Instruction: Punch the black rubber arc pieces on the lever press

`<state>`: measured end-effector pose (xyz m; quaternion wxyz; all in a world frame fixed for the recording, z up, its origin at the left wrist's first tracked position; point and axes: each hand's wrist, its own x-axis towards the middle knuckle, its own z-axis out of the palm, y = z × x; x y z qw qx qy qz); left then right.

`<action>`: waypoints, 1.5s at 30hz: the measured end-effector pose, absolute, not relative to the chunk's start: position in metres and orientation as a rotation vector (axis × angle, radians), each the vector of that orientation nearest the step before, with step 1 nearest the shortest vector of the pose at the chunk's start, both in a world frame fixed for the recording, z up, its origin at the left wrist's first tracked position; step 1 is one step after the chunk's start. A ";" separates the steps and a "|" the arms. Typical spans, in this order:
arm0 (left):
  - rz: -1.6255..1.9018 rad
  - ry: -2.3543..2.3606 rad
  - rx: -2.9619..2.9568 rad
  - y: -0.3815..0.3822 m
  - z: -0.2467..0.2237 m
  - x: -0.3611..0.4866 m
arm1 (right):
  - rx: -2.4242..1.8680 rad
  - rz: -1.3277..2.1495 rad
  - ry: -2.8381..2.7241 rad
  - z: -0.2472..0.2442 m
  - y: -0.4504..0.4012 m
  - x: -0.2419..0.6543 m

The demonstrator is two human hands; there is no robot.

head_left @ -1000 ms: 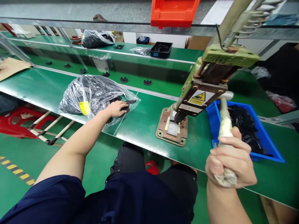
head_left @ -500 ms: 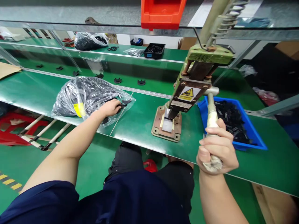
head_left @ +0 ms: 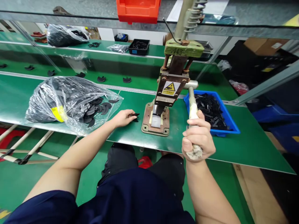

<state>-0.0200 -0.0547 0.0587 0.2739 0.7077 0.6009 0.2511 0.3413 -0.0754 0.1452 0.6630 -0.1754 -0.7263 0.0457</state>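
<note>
Between the plastic bag and the press, my left hand [head_left: 125, 118] pinches a small black plastic piece [head_left: 136, 117] just above the green table. My right hand [head_left: 198, 137] is wrapped round the taped lever [head_left: 192, 107] of the hand press [head_left: 171, 84]. The press has a yellow warning label, and its ram is down close to a pale block [head_left: 155, 120] on the base plate [head_left: 145, 128]. To the left lies a clear plastic bag [head_left: 51, 99], its mouth open towards the press, with many flat, curved black pieces [head_left: 92, 109] inside.
Right of the press stands a blue bin [head_left: 230, 119] full of black parts. Several black pieces [head_left: 126, 80] lie spaced along the green strip [head_left: 91, 81] behind the table. A red bin [head_left: 139, 11] hangs from the shelf overhead. A black tray [head_left: 139, 46] sits farther back.
My left hand has come out of the plastic bag with a black piece and moved right, towards the press. My right hand still grips the lever. The camera view has turned rightward.
</note>
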 end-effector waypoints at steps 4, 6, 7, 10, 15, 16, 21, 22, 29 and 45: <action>0.816 1.548 1.525 -0.055 0.035 0.007 | -0.411 0.114 -1.652 0.145 -0.077 0.342; 0.893 1.517 1.415 -0.052 0.034 0.015 | -0.416 0.110 -1.654 0.144 -0.077 0.342; 0.925 1.492 1.368 -0.049 0.036 0.018 | -0.418 0.112 -1.654 0.144 -0.077 0.342; 0.965 1.393 1.291 -0.036 0.052 0.030 | -0.405 0.118 -1.640 0.143 -0.077 0.342; 0.865 1.322 1.278 -0.012 0.078 0.058 | -0.421 0.131 -1.643 0.145 -0.079 0.341; 0.842 1.325 1.271 -0.008 0.080 0.063 | -0.423 0.127 -1.646 0.145 -0.079 0.341; 0.715 1.286 1.250 0.007 0.081 0.075 | -0.421 0.124 -1.649 0.144 -0.079 0.341; 0.700 1.276 1.243 0.009 0.081 0.075 | -0.422 0.124 -1.648 0.143 -0.079 0.341; 0.658 1.201 1.223 0.012 0.084 0.071 | -0.357 0.084 -1.638 0.143 -0.074 0.340; 0.630 1.491 1.118 0.014 0.093 0.098 | -0.379 0.056 -1.579 0.141 -0.073 0.335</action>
